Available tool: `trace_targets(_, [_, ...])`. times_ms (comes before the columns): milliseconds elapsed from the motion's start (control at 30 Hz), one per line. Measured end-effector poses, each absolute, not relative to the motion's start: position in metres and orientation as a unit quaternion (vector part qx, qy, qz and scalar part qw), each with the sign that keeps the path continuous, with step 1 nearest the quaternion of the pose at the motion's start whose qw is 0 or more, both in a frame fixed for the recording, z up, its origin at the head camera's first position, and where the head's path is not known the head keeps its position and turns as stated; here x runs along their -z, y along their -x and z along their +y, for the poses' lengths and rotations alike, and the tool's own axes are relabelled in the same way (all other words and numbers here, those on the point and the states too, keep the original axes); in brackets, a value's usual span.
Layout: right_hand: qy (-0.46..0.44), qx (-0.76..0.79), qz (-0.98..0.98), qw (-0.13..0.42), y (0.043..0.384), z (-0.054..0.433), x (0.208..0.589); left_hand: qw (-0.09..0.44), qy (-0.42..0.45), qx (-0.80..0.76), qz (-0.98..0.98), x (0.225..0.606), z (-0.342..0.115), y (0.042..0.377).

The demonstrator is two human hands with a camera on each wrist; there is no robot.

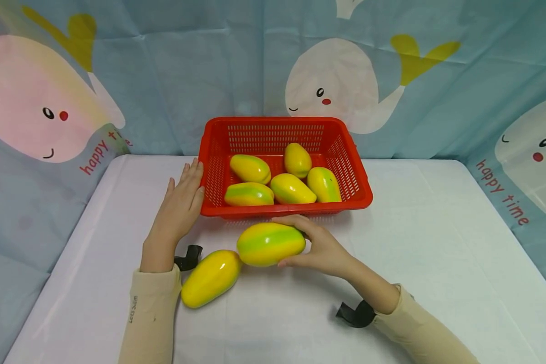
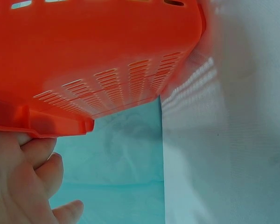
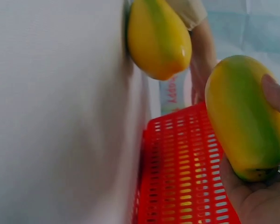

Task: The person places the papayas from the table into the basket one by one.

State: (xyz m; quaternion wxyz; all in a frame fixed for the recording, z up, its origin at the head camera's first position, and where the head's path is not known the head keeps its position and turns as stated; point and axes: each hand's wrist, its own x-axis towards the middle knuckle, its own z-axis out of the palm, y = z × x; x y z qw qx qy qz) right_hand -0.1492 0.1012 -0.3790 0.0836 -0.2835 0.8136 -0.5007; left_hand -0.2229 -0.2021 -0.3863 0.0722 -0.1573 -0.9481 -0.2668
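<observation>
My right hand [image 1: 320, 247] grips a yellow-green mango [image 1: 270, 244] by its right end, just in front of the red plastic basket [image 1: 282, 210]. In the right wrist view the held mango [image 3: 245, 116] is clear of the tabletop, thumb on one side and fingers on the other. My left hand [image 1: 177, 205] lies with straight fingers along the basket's left side; the left wrist view shows its fingers touching the rim. Another mango [image 1: 211, 279] rests on the table between my forearms. Inside the basket lie several more mangoes [image 1: 293, 188].
A white cloth covers the table [image 1: 437, 227]. Behind it hangs a blue curtain [image 1: 200, 76] printed with whales. Black straps [image 1: 357, 314] show at both wrists.
</observation>
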Motion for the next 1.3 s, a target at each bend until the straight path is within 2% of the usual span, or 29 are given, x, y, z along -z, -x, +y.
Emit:
trace_targets(767, [0.274, 0.516, 0.811, 0.025, 0.160, 0.114, 0.362, 0.073, 0.157, 0.266, -0.948, 0.388, -0.202, 0.223])
trace_targets(1300, [0.216, 0.524, 0.824, 0.019, 0.173, 0.120, 0.356, 0.076, 0.163, 0.268, -0.946, 0.389, -0.203, 0.224])
